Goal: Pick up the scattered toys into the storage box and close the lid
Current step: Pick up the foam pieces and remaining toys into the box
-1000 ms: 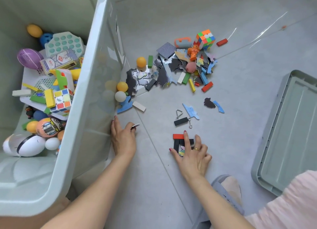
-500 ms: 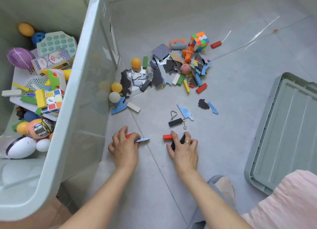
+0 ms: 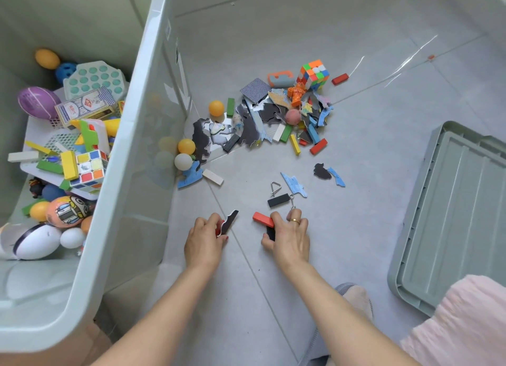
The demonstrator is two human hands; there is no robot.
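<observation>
Left hand (image 3: 204, 241) pinches a dark puzzle piece (image 3: 229, 222) edge-up, likely with a red block behind it. Right hand (image 3: 290, 235) grips a red block (image 3: 262, 219) over a black block, gathering several per trip. Both sit low on the floor beside the storage box (image 3: 131, 157); its lid (image 3: 451, 215) lies off at the right edge.

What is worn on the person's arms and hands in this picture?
Both forearms are bare, with no sleeves or watch. The right hand wears a thin gold ring on one finger. The left hand shows red polish on a fingernail; no ring is visible there.
</observation>
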